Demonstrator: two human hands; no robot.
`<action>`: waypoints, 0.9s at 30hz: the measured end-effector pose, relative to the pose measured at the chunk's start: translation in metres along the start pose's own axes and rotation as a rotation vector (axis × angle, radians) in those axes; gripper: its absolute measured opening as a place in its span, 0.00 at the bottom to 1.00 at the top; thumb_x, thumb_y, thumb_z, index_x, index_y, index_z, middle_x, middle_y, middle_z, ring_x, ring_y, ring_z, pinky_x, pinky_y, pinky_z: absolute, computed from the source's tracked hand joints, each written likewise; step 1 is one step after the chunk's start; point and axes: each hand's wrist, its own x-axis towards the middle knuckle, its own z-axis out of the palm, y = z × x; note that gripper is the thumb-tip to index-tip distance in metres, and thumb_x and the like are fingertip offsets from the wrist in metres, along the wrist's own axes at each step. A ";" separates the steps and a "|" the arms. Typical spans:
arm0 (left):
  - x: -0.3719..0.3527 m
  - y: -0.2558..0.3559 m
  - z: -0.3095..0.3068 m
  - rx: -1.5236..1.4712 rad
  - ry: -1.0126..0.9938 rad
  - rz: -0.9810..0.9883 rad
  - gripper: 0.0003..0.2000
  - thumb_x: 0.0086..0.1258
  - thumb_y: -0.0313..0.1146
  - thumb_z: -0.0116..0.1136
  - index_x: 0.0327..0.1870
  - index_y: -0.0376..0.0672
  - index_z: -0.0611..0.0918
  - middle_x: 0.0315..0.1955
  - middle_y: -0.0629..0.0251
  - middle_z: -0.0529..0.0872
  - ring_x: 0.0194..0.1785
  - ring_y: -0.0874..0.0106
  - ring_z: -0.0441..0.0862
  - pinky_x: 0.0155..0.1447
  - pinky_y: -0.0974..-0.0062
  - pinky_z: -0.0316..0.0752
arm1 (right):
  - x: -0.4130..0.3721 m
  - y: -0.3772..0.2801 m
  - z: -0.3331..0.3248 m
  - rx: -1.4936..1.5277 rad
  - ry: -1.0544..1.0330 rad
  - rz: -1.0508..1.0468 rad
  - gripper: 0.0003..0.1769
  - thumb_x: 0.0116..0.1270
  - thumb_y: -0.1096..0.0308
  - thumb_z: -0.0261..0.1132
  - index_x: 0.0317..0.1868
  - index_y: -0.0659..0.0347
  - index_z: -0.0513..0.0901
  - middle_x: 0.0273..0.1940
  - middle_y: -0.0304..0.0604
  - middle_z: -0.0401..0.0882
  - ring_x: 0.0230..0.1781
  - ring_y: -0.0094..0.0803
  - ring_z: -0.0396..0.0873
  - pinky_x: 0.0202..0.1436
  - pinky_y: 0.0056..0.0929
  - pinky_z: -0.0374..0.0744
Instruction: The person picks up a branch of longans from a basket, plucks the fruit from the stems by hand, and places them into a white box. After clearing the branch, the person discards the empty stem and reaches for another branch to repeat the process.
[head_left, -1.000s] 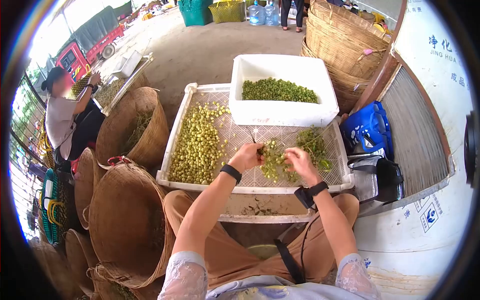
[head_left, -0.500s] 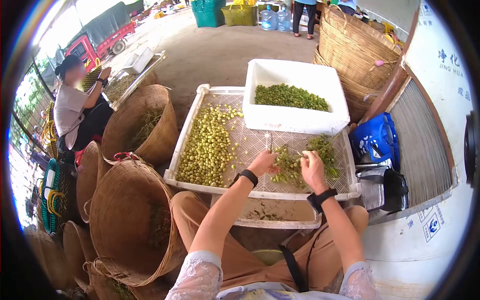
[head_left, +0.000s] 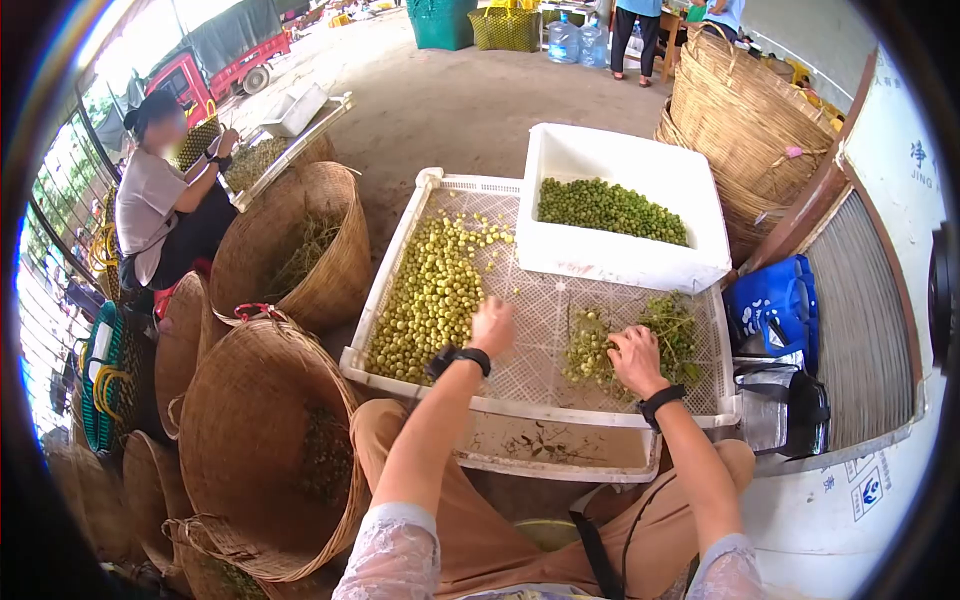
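A white lattice tray [head_left: 540, 310] lies in front of me. Pale yellow-green round fruits [head_left: 430, 290] are heaped over its left part. My left hand [head_left: 493, 327] is at the right edge of this heap, blurred, its fingertips too smeared to read. My right hand [head_left: 635, 358] rests on a bunch of stemmed green fruits [head_left: 588, 350], fingers spread over it. Leafy stems [head_left: 672, 325] lie just beyond that hand. A white foam box [head_left: 625, 262] with small dark green fruits [head_left: 612, 210] stands on the tray's back right part.
Woven baskets [head_left: 240, 440] stand at the left. Beyond them a person [head_left: 155, 205] sits at another tray. Tall stacked baskets [head_left: 745, 120] rise at the back right, with a blue bag [head_left: 775, 305] nearer. A lower tray [head_left: 560, 443] lies beneath the lattice tray.
My left hand has moved left from the bunch to the heap. My right hand has lowered onto the bunch and its fingers have spread. The view has shifted slightly.
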 end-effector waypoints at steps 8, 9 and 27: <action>0.017 0.009 0.002 0.097 0.011 0.304 0.18 0.60 0.33 0.49 0.53 0.45 0.74 0.59 0.58 0.67 0.62 0.57 0.63 0.61 0.54 0.60 | -0.001 -0.019 -0.008 0.030 0.090 -0.062 0.14 0.59 0.65 0.60 0.45 0.59 0.79 0.44 0.47 0.72 0.56 0.50 0.62 0.59 0.49 0.60; 0.019 0.011 0.004 0.209 -0.073 0.323 0.19 0.61 0.34 0.49 0.55 0.45 0.73 0.59 0.58 0.67 0.64 0.57 0.61 0.62 0.53 0.58 | 0.000 -0.020 -0.010 0.017 0.147 -0.100 0.13 0.59 0.65 0.61 0.44 0.59 0.79 0.44 0.47 0.72 0.55 0.51 0.62 0.59 0.49 0.60; -0.036 -0.015 -0.072 -0.065 -0.022 0.095 0.15 0.58 0.36 0.57 0.47 0.43 0.79 0.49 0.58 0.77 0.57 0.58 0.69 0.60 0.58 0.63 | 0.062 -0.077 0.029 -0.113 -0.243 0.181 0.23 0.59 0.53 0.59 0.47 0.65 0.76 0.46 0.52 0.75 0.52 0.45 0.69 0.59 0.48 0.64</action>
